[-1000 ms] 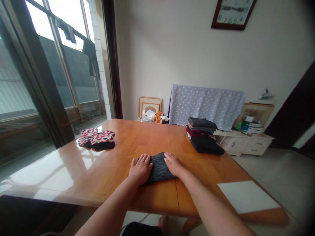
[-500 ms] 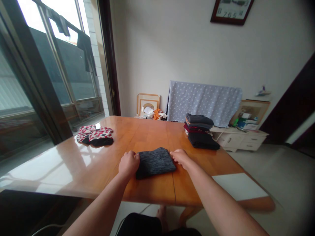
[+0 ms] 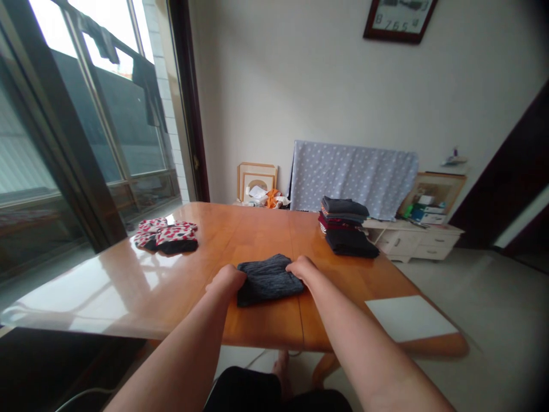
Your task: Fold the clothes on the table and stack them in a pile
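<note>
A folded dark grey garment (image 3: pixel 268 280) lies on the wooden table (image 3: pixel 240 229) straight in front of me. My left hand (image 3: pixel 227 278) grips its left edge, thumb on top. At the opposite side, my right hand (image 3: pixel 303 267) pinches the right edge near the far corner. The fingers under the cloth are hidden. Toward the back right stands a stack of folded clothes (image 3: pixel 345 212), with a black folded piece (image 3: pixel 351 242) at its bottom front. A red, white and black patterned garment (image 3: pixel 171 234) rests at the left of the table.
A white sheet (image 3: pixel 409 318) lies at the right front corner of the table. Beyond the table are a dotted grey-blue cloth (image 3: pixel 351 171), a low white cabinet (image 3: pixel 422 243) and leaning picture frames (image 3: pixel 257 171). Glass sliding doors (image 3: pixel 81 143) run along the left.
My right hand has moved slightly inward and now grips the garment's right side. My left hand has turned over the left edge. The cloth is slightly rumpled at the right.
</note>
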Available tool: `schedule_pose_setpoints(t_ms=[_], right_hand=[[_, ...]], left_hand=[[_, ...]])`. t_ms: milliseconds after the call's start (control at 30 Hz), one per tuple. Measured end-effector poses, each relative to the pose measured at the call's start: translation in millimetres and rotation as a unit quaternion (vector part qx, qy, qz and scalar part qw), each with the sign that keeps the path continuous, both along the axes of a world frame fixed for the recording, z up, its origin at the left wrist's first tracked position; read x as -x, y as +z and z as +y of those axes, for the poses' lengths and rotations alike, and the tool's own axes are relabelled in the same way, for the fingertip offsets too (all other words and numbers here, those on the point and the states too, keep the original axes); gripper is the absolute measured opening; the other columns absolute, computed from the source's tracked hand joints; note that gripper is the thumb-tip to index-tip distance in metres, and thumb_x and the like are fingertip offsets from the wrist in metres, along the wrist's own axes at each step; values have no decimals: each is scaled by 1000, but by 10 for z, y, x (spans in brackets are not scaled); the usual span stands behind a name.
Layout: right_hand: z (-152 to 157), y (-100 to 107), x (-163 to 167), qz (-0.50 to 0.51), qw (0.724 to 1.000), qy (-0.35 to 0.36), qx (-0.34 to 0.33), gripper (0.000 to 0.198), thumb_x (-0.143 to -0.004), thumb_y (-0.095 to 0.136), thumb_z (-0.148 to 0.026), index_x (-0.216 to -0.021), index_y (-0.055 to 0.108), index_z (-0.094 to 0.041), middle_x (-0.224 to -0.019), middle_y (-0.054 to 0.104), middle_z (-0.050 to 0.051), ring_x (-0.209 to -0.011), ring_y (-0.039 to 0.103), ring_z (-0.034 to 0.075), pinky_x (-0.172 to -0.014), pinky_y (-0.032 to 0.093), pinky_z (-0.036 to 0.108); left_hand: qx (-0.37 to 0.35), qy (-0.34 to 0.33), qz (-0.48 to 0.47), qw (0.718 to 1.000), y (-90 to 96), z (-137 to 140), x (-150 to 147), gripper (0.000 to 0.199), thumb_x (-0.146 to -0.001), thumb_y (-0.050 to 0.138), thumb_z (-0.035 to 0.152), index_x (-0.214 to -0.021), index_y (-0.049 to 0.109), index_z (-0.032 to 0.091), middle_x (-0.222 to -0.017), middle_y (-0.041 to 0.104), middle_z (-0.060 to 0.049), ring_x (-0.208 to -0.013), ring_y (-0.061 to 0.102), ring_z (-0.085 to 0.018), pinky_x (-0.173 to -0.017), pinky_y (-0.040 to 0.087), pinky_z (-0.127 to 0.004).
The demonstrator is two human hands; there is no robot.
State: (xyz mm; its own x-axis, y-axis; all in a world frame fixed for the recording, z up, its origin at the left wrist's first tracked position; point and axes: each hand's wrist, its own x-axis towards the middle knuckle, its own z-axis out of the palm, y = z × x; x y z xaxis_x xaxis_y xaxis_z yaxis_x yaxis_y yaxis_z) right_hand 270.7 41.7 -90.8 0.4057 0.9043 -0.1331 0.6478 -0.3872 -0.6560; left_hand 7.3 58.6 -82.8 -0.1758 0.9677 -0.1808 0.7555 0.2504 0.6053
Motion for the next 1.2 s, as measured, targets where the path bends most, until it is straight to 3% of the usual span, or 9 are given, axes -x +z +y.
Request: schedule_pose_setpoints(t_ms=[167, 300, 467, 600, 767, 967, 1200], right_hand=[[-20, -12, 57, -24, 1000, 1, -6, 26, -65, 76, -31, -86, 76, -16, -75, 74, 12, -75, 70, 27, -59, 45, 28], [-52, -38, 51, -48, 998, 0, -29, 27, -66, 75, -35, -86, 74, -17, -89, 76, 15, -79, 70, 26, -60, 42, 28], [-93, -131, 31, -68, 992, 8, -103, 18, -74, 64, -37, -71, 67, -19, -76, 71, 9, -68, 63, 20, -55, 33, 26], [-93, -223, -24, 10, 983, -4, -184, 22, -75, 58, -35, -60, 56, -20, -62, 62, 2, -60, 56, 15, -53, 29, 24], [-100, -220, -228, 101, 966, -39, -237, 18, -73, 56, -34, -62, 53, -21, -60, 55, -2, -59, 51, 14, -52, 29, 23], [-67, -34, -887, 169, 943, -53, -283, 22, -74, 58, -39, -65, 56, -20, -58, 52, -4, -57, 45, 13, -51, 27, 23], [121, 215, -2160, 204, 927, -98, -299, 25, -70, 65, -43, -69, 61, -19, -57, 55, -3, -54, 48, 13, -50, 31, 24]], left_hand=[[-20, -5, -14, 1000, -11, 50, -86, 13, -63, 74, 31, -71, 66, 22, -70, 72, -13, -89, 70, -37, -70, 47, -38], [-26, -23, 0, 999, 10, -9, -117, 15, -62, 71, 28, -73, 65, 20, -85, 74, -19, -94, 69, -41, -72, 48, -41], [-75, -69, 73, 992, 50, -168, -145, 22, -82, 50, 35, -92, 60, 17, -111, 69, -25, -103, 67, -41, -75, 46, -43], [-106, -71, 71, 989, 62, -210, -235, 23, -88, 43, 36, -99, 53, 18, -104, 71, -20, -100, 68, -36, -73, 45, -39], [-173, -81, 22, 981, 25, -80, -473, 17, -90, 44, 36, -98, 48, 22, -94, 70, -13, -94, 68, -30, -72, 45, -34], [-234, -98, -41, 966, 115, 222, -1124, 12, -89, 49, 35, -91, 49, 23, -85, 66, -7, -83, 64, -25, -67, 43, -31], [-203, -135, -223, 944, 337, 656, -2379, 10, -83, 58, 29, -83, 51, 22, -78, 61, -1, -77, 59, -21, -67, 40, -29]])
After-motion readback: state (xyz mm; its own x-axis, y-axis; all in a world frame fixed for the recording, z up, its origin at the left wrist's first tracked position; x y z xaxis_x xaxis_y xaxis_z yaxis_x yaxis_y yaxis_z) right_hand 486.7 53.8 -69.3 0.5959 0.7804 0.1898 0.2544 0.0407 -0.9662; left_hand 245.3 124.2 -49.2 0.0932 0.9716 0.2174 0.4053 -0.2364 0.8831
